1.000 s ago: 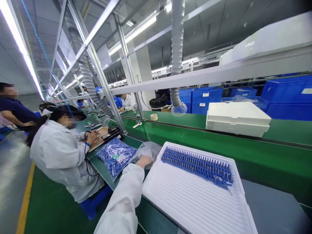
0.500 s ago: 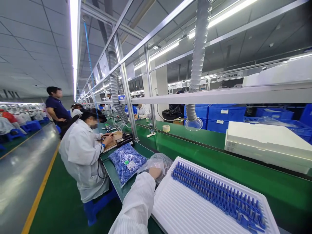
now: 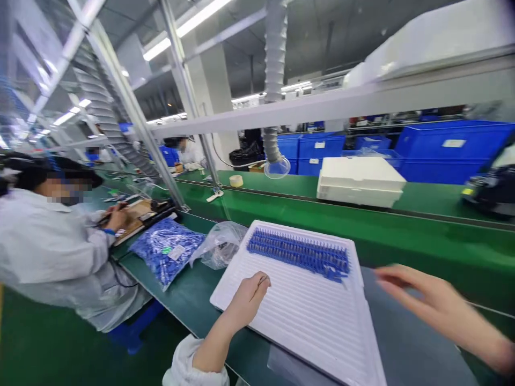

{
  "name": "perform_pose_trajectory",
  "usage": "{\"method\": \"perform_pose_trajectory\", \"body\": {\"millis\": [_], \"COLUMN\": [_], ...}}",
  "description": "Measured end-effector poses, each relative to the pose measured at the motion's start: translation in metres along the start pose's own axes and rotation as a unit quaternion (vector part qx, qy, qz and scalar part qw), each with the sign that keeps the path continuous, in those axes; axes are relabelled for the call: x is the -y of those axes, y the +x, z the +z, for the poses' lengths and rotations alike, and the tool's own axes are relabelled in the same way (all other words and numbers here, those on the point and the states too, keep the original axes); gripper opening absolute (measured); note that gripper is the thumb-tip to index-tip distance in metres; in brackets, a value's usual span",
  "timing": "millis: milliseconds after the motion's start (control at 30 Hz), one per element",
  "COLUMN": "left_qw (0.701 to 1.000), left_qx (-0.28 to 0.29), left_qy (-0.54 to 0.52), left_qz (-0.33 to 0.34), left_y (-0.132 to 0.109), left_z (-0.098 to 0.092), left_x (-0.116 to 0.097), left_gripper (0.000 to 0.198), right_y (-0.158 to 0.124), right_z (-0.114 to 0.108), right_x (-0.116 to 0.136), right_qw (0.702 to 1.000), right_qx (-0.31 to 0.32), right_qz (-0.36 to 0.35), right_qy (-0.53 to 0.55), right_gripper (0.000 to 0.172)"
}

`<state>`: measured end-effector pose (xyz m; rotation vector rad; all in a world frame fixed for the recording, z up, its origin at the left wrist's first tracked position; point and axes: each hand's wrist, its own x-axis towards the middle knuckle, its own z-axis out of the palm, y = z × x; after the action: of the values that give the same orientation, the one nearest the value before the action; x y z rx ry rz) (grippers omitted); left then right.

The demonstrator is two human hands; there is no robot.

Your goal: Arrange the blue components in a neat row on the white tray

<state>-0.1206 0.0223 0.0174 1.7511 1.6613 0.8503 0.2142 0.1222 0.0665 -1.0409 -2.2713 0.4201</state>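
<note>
Left hand (image 3: 250, 295) over the tray (image 3: 298, 321), fingers closed, contents hidden; blue parts (image 3: 298, 253) line up beyond; right hand (image 3: 436, 300) alongside, grip too blurred to tell!

a dark green bench (image 3: 191, 301) ran from the left of the frame toward the bottom centre. on it, left of centre, lay a plump bag of blue pieces (image 3: 159, 244), with a crumpled clear bag (image 3: 223, 241) just beside it. a white ribbed tray (image 3: 300, 311) lay near the centre, a grey sheet (image 3: 406, 327) lower right.
</note>
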Motion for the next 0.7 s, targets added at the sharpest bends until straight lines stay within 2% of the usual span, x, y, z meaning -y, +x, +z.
{"method": "perform_pose_trajectory", "body": {"millis": [67,167,300,367,500,700], "left_qw": [0.997,0.987,0.976,0.971,0.963,0.939], "left_qx": [0.05,0.098,0.124,0.137,0.164,0.188], "left_qy": [-0.04,-0.069,-0.083,-0.091,-0.124,-0.26], "left_qz": [0.047,0.109,0.158,0.172,0.175,0.128], "left_y": [0.011,0.031,0.062,0.078,0.1,0.108], "left_z": [0.018,0.036,0.046,0.047,0.045,0.055], "left_x": [-0.024,-0.05,-0.066,-0.068,-0.061,-0.034], "left_gripper": [0.035,0.027,0.024,0.022,0.02,0.043], "right_y": [0.01,0.028,0.039,0.043,0.055,0.067], "right_z": [0.017,0.044,0.059,0.059,0.057,0.073], "right_x": [0.023,0.051,0.059,0.054,0.042,0.03], "right_qw": [0.994,0.986,0.987,0.989,0.99,0.985], "right_qx": [0.08,0.101,0.027,-0.002,-0.007,0.023], "right_qz": [-0.026,-0.065,-0.06,-0.04,-0.008,0.027], "right_qy": [0.071,0.119,0.145,0.141,0.143,0.168], "right_gripper": [0.017,0.017,0.012,0.012,0.013,0.016]}}
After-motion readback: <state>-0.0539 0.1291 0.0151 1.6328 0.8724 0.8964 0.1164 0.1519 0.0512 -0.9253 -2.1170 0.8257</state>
